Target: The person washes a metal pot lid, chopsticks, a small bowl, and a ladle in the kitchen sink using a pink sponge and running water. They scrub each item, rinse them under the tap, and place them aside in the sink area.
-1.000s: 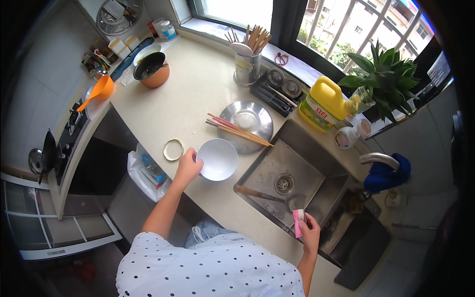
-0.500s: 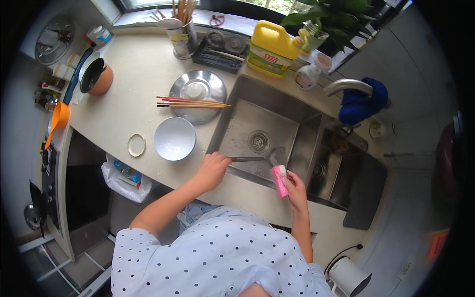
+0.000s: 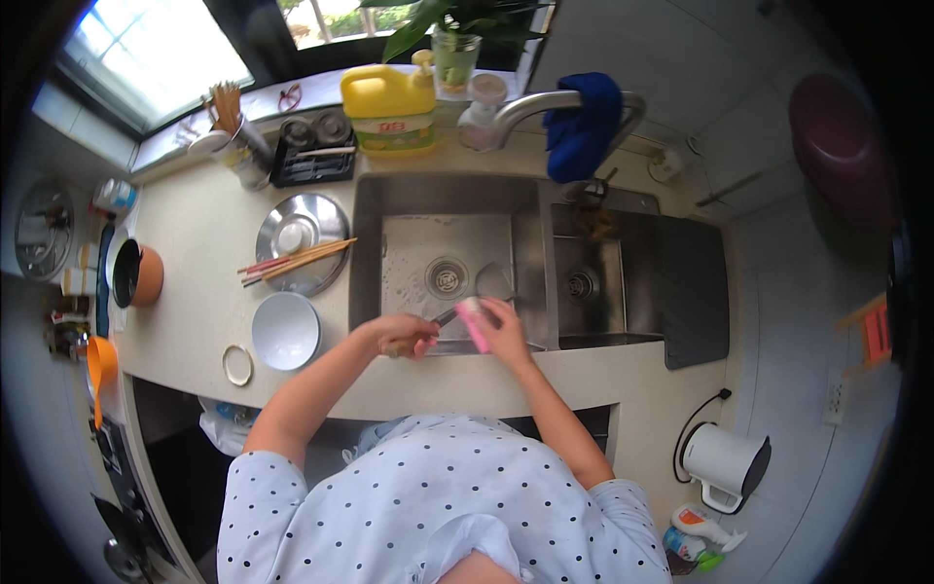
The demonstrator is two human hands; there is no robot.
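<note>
**Head view: both hands over the sink, ladle and sponge in hand**

Head camera looks straight down on the steel sink (image 3: 375, 209), which I use as my landmark. My left hand (image 3: 401, 335) is at its near rim, fingers clamped around the handle of a metal ladle (image 3: 491, 284) whose bowl lies in the main basin beside the drain. My right hand (image 3: 503, 331) is just beside the left, fingers closed on a pink sponge (image 3: 474, 323) that touches the ladle handle.

Around the sink, counted:
- One white bowl (image 3: 285, 330) on the counter just left of the sink, near my left forearm.
- One steel plate (image 3: 300, 237) left of the sink, with a bundle of chopsticks (image 3: 297, 262) lying across it; I cannot count them singly.
- One ring (image 3: 236, 365) left of the white bowl.
- One orange bowl (image 3: 136, 275) far left of the sink.
- One yellow detergent jug (image 3: 389, 109) behind the sink.
- One blue cloth (image 3: 581, 125) draped over the tap behind the sink.
- One white kettle (image 3: 725, 465) to the sink's near right, well apart.
- One smaller second basin (image 3: 584, 277) to the right of the main one.

Nothing stands between my hands and the basin.
</note>
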